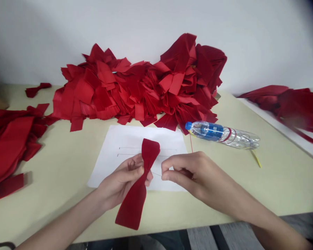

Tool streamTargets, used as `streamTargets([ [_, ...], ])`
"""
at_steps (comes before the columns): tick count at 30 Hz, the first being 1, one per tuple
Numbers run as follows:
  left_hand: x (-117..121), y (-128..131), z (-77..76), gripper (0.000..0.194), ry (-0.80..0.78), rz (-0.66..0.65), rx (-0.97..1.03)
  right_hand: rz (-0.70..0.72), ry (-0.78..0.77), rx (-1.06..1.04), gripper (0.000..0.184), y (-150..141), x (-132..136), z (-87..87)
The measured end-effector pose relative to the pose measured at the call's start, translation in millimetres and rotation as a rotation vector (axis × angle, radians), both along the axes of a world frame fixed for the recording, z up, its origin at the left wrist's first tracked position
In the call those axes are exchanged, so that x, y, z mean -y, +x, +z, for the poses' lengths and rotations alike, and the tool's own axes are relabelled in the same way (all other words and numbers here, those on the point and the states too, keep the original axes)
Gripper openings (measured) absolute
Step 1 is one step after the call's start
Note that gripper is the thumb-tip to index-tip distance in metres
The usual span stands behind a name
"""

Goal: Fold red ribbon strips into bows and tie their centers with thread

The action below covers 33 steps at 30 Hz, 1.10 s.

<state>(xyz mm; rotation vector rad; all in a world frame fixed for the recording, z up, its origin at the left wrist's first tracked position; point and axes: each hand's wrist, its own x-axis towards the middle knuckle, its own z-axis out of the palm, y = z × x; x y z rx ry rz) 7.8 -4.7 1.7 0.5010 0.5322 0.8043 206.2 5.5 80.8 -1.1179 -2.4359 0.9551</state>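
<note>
My left hand (122, 180) grips a red velvet ribbon (131, 208) at its pinched middle, so the ribbon forms a bow shape with one loop above and one below. My right hand (187, 172) is just to the right of the ribbon, its thumb and fingertips pinched on a thin wire (156, 173) that runs to the ribbon's gathered waist. A sheet of white paper (104, 166) with thin drawn lines lies under both hands.
A large heap of cut red ribbon pieces (135, 90) lies against the white wall. More red ribbon lies at the table's left (10, 149) and on a white board at right (284, 104). A clear plastic bottle (221, 134) lies on its side beyond my right hand.
</note>
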Motion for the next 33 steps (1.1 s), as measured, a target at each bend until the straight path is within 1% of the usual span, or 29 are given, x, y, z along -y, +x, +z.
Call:
streamTargets([
  [2, 0.5, -1.1, -3.2, 0.017, 0.039, -0.021, 0.059, -0.072, -0.182, -0.075, 0.019, 2.4, -2.2, -6.4],
  [4, 0.5, -1.8, -5.9, 0.018, 0.052, -0.053, 0.093, -0.086, -0.331, -0.149, 0.02, 2.1, -6.8, -13.5],
  [7, 0.4, -2.0, -6.8, 0.026, 0.077, -0.132, 0.102, 0.021, -0.544, -0.298, 0.021, -1.8, -17.7, -28.7],
  [10, 0.7, -2.0, -5.3, 0.035, 0.079, -0.297, 0.102, 0.16, -0.755, -0.411, 0.025, -5.2, -29.7, -46.7],
  [12, 1.2, -2.2, -3.8, 0.033, 0.048, -0.414, 0.078, 0.226, -0.824, -0.411, 0.026, -5.2, -35.6, -55.2],
  [15, 2.5, -1.4, -0.2, 0.029, -0.009, -0.521, 0.028, 0.276, -0.8, -0.367, 0.021, -4.2, -40.3, -56.9],
  [18, 4.9, 2.1, 2.7, 0.024, -0.021, -0.616, 0.026, 0.308, -0.752, -0.358, 0.011, -6.8, -43.2, -49.7],
  [20, 6.3, 4.3, 1.7, 0.023, -0.007, -0.653, 0.036, 0.374, -0.733, -0.356, 0.009, -10.6, -46.8, -45.6],
  [21, 6.5, 4.8, 0.1, 0.024, -0.002, -0.642, 0.04, 0.403, -0.714, -0.347, 0.012, -12.6, -49.6, -44.7],
  [23, 5.7, 3.9, -4.4, 0.026, 0.005, -0.532, 0.052, 0.393, -0.631, -0.318, 0.015, -15.7, -57.3, -45.1],
  [25, 3.5, 1.2, -8.6, 0.027, 0.027, -0.388, 0.064, 0.3, -0.519, -0.302, 0.012, -17.2, -66.6, -47.4],
  [27, 1.1, -1.8, -10.4, 0.024, 0.07, -0.306, 0.084, 0.23, -0.457, -0.304, 0.01, -18.0, -75.1, -49.7],
  [29, -0.5, -3.7, -9.6, 0.018, 0.114, -0.31, 0.094, 0.239, -0.475, -0.309, 0.012, -19.4, -80.8, -51.3],
  [33, -1.5, -3.9, -4.8, 0.009, 0.161, -0.363, 0.078, 0.313, -0.575, -0.312, 0.011, -23.7, -82.4, -50.8],
])
